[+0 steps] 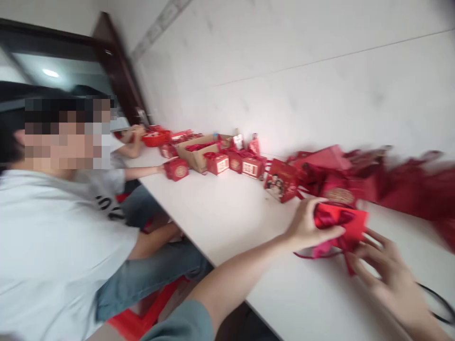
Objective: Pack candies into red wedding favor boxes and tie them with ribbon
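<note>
A bright red gift box (356, 221) with a dark red ribbon bow is held over the white table. My left hand (307, 227) grips its left side, with the thumb across the ribbon. At the lower right corner my right hand (387, 270) has curled fingers and thumb against the box; motion blurs this hand. Ribbon ends and a thin dark red cord hang beneath the box. Just behind it stands a dark red box (341, 195) with a round gold emblem. A red box with a photo of people (282, 182) is left of that.
Many red boxes and bags (398, 182) line the wall. An open cardboard carton (197, 158) and a red basket (156, 137) stand farther along the table (199, 208). Two people sit at left; a co-worker's hand touches a red box (177, 169). A black cable (441, 298) lies at right.
</note>
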`<state>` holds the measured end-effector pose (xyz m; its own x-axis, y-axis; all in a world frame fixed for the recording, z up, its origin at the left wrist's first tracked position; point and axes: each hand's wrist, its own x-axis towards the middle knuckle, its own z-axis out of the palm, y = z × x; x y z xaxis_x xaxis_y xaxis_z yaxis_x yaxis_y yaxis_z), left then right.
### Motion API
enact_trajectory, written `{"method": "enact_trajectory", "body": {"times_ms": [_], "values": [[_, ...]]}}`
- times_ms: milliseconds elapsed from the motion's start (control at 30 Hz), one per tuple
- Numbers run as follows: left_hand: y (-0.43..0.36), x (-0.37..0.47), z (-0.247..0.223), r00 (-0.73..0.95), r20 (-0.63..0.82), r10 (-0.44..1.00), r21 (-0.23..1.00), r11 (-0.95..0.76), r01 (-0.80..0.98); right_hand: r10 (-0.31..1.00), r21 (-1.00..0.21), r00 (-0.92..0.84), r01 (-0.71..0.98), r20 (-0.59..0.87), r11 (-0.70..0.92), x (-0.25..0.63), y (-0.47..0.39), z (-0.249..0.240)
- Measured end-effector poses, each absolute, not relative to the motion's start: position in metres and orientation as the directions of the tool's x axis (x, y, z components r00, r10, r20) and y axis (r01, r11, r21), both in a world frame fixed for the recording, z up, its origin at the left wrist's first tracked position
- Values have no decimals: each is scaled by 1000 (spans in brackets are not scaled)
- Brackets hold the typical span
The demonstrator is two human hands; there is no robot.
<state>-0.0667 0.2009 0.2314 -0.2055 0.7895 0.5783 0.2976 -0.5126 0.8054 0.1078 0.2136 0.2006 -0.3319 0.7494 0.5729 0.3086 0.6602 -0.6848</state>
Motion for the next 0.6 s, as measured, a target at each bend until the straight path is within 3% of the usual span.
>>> {"method": "enact_trajectory", "body": {"times_ms": [100, 200, 367, 600], "values": [[200, -71, 234, -182, 546, 818, 821, -478, 312, 810, -759, -310, 294, 498, 580, 99, 203, 218], [202, -75, 237, -78, 514, 854, 830, -473, 296, 833, -797, -103, 249, 544, 551, 93, 202, 229], [199, -76, 239, 77, 492, 867, 824, -493, 278, 758, -710, -79, 296, 648, 639, 90, 203, 233], [198, -67, 231, 45, 577, 815, 772, -563, 297, 682, -614, -89, 363, 726, 701, 90, 203, 229]]}}
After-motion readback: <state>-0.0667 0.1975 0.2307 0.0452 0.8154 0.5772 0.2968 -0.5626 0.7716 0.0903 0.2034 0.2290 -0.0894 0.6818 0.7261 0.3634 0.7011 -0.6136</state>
